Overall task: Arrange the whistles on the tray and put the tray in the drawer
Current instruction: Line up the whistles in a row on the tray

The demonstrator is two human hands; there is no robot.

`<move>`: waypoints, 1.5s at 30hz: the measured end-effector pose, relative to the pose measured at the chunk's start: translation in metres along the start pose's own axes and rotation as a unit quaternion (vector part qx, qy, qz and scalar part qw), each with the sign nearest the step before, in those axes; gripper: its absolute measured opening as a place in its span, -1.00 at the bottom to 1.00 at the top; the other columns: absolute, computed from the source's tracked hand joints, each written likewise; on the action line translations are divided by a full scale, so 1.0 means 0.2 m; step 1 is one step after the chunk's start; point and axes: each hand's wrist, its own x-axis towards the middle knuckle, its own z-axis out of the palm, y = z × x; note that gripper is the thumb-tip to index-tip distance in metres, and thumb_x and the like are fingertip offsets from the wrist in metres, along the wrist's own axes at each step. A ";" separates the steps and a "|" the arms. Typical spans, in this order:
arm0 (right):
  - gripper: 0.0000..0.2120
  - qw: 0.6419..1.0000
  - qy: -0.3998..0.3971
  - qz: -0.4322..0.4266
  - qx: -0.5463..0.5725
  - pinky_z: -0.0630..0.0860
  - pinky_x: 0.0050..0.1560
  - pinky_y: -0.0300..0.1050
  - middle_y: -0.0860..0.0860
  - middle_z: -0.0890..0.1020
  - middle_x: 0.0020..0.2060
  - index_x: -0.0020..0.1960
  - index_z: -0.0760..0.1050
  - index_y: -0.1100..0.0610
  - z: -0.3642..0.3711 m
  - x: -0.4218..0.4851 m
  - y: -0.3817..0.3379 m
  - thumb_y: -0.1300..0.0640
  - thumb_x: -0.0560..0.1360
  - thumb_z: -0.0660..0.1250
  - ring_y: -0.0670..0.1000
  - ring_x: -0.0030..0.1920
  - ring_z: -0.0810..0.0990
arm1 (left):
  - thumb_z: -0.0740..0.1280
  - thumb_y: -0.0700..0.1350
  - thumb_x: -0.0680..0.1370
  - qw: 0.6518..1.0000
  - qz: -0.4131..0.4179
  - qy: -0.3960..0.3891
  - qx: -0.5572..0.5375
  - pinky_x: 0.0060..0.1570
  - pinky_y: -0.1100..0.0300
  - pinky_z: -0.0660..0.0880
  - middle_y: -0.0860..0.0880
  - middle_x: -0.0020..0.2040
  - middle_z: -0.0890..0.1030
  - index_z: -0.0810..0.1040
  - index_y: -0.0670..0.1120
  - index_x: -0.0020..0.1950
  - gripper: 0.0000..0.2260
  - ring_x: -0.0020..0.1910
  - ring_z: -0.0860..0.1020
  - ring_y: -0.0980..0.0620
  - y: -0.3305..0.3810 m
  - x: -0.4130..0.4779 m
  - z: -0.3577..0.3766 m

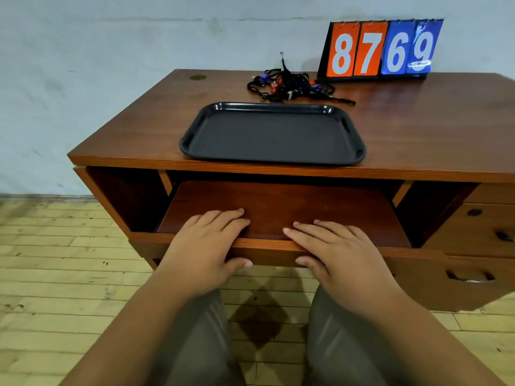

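A black empty tray (273,135) lies on the wooden desk (432,129) near its front edge. Behind it, a tangled pile of whistles (289,84) on black lanyards sits by the wall. Below the desktop the wide drawer (292,207) is pulled out and its bottom is bare. My left hand (207,246) and my right hand (337,252) both hold the drawer's front panel. On each, the fingers lie over the top edge and the thumb is on the front face.
A flip scoreboard (381,48) reading 8769 stands at the back right of the desk, against the wall. A column of smaller drawers (479,246) is at the right. My knees are under the open drawer, above a wooden floor.
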 end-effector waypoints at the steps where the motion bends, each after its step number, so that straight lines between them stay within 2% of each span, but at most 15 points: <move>1: -0.49 1.000 0.025 0.006 -0.009 0.42 0.40 0.05 -0.24 0.48 0.57 0.67 0.30 -0.29 0.03 0.01 0.00 -0.18 0.73 0.22 -0.01 0.54 0.47 | 0.18 0.50 0.57 1.000 0.003 0.016 0.007 0.53 -0.01 0.34 0.14 0.65 0.37 0.35 0.14 0.65 -0.26 0.59 0.38 0.03 -0.01 0.02 0.01; 3: -0.53 0.997 0.074 0.008 -0.009 0.43 0.32 0.06 -0.20 0.55 0.51 0.65 0.35 -0.26 0.10 0.03 0.01 -0.06 0.76 0.24 0.02 0.43 0.53 | 0.19 0.47 0.58 0.999 0.001 0.044 0.013 0.46 -0.04 0.42 0.08 0.59 0.48 0.43 0.06 0.61 -0.27 0.51 0.47 -0.02 -0.03 0.06 0.04; 5: -0.51 0.993 0.118 0.005 0.001 0.42 0.29 0.09 -0.18 0.58 0.47 0.63 0.40 -0.24 0.14 0.05 0.01 0.02 0.73 0.28 0.04 0.36 0.56 | 0.29 0.40 0.60 0.998 -0.006 0.062 0.020 0.47 -0.10 0.43 0.00 0.62 0.45 0.37 0.00 0.67 -0.25 0.53 0.47 -0.08 -0.02 0.08 0.06; 10: -0.37 0.991 0.134 -0.004 -0.001 0.38 0.40 0.12 -0.15 0.46 0.59 0.67 0.35 -0.22 0.17 0.10 0.06 0.15 0.67 0.39 0.06 0.51 0.49 | 0.43 0.13 0.62 0.996 0.037 0.063 0.041 0.68 -0.18 0.10 -0.05 0.80 0.00 -0.07 0.07 0.80 -0.10 0.76 0.07 -0.14 0.00 0.04 0.15; 14: -0.27 0.996 0.087 -0.026 -0.007 0.29 0.53 0.11 -0.18 0.30 0.68 0.74 0.20 -0.18 0.15 0.09 0.09 0.01 0.64 0.40 0.02 0.65 0.32 | 0.47 0.13 0.60 0.995 0.034 0.075 0.061 0.70 -0.23 0.02 -0.12 0.80 -0.14 -0.13 0.01 0.80 -0.02 0.77 -0.09 -0.21 0.01 0.03 0.18; 18: -0.19 0.998 0.053 -0.014 -0.007 0.13 0.67 0.16 -0.18 0.10 0.75 0.77 0.04 -0.17 0.14 0.08 0.08 -0.14 0.63 0.36 0.04 0.73 0.11 | 0.45 0.13 0.61 0.993 0.035 0.086 0.069 0.70 -0.24 0.01 -0.14 0.79 -0.17 -0.14 -0.01 0.80 -0.02 0.77 -0.12 -0.22 -0.01 0.05 0.20; 21: -0.11 0.998 0.047 0.001 -0.033 0.05 0.71 0.24 -0.11 0.00 0.77 0.78 -0.06 -0.16 0.16 0.10 0.08 -0.16 0.62 0.37 0.11 0.76 0.00 | 0.43 0.13 0.62 0.992 0.036 0.093 0.076 0.71 -0.23 -0.01 -0.14 0.79 -0.18 -0.16 -0.01 0.80 -0.03 0.77 -0.13 -0.22 -0.02 0.07 0.21; 31: 0.00 0.995 0.042 0.065 -0.062 -0.02 0.70 0.38 0.10 -0.13 0.78 0.79 -0.14 -0.02 0.21 0.13 0.01 -0.11 0.59 0.42 0.26 0.76 -0.13 | 0.47 0.07 0.59 0.994 -0.022 0.089 0.063 0.70 -0.28 -0.01 -0.21 0.78 -0.21 -0.18 -0.07 0.79 0.02 0.76 -0.16 -0.28 0.04 0.14 0.23; 36: -0.02 0.998 0.022 0.059 -0.024 -0.12 0.73 0.29 0.03 -0.24 0.77 0.79 -0.23 -0.02 0.18 0.09 0.00 -0.13 0.63 0.36 0.16 0.75 -0.27 | 0.44 0.08 0.62 0.997 -0.020 0.070 0.034 0.70 -0.21 -0.12 -0.18 0.76 -0.31 -0.24 -0.06 0.78 0.01 0.75 -0.25 -0.23 0.04 0.11 0.21; 39: -0.21 0.996 0.009 0.056 0.068 -0.27 0.72 0.05 -0.14 -0.28 0.75 0.77 -0.18 -0.15 0.11 0.06 0.00 -0.14 0.73 0.23 -0.05 0.72 -0.36 | 0.35 0.10 0.69 0.998 -0.015 0.047 -0.037 0.67 -0.04 -0.28 -0.06 0.73 -0.43 -0.28 0.02 0.77 -0.08 0.73 -0.36 -0.07 0.04 0.07 0.14; 40: -0.29 0.993 0.016 0.057 0.106 -0.24 0.72 -0.04 -0.18 -0.18 0.75 0.77 -0.07 -0.16 0.07 0.05 0.00 -0.13 0.74 0.22 -0.13 0.72 -0.29 | 0.31 0.10 0.72 0.996 -0.018 0.045 -0.074 0.65 0.05 -0.31 -0.01 0.75 -0.39 -0.24 0.04 0.78 -0.15 0.73 -0.33 0.02 0.04 0.06 0.11; 41: -0.37 0.987 0.035 0.060 0.143 -0.13 0.72 -0.10 -0.21 -0.01 0.74 0.74 0.10 -0.16 0.03 0.04 0.00 -0.11 0.74 0.24 -0.21 0.71 -0.16 | 0.28 0.09 0.74 0.992 -0.019 0.052 -0.112 0.66 0.13 -0.29 0.04 0.78 -0.22 -0.12 0.05 0.79 -0.24 0.75 -0.22 0.09 0.03 0.06 0.07; 42: -0.46 0.981 0.060 0.065 0.171 0.02 0.72 -0.14 -0.26 0.18 0.69 0.69 0.27 -0.16 -0.02 0.04 0.00 -0.08 0.73 0.27 -0.27 0.67 0.02 | 0.28 0.06 0.74 0.987 -0.017 0.072 -0.146 0.69 0.15 -0.19 0.09 0.77 0.07 0.10 0.06 0.77 -0.37 0.74 -0.03 0.15 0.03 0.05 0.02; 43: -0.54 0.976 0.082 0.066 0.188 0.18 0.67 -0.16 -0.30 0.34 0.58 0.61 0.40 -0.16 -0.07 0.05 0.00 -0.06 0.72 0.28 -0.30 0.59 0.18 | 0.28 0.03 0.74 0.981 -0.019 0.095 -0.168 0.72 0.11 0.02 0.17 0.65 0.34 0.33 0.10 0.68 -0.51 0.66 0.20 0.20 0.03 0.06 -0.03; 45: -0.68 0.970 0.110 0.057 0.208 0.40 0.49 -0.24 -0.33 0.52 0.35 0.45 0.56 -0.14 -0.17 0.11 0.02 -0.03 0.71 0.29 -0.31 0.42 0.42 | 0.28 -0.01 0.73 0.973 -0.029 0.106 -0.203 0.49 0.10 0.43 0.32 0.31 0.57 0.58 0.17 0.43 -0.72 0.37 0.47 0.30 0.03 0.08 -0.15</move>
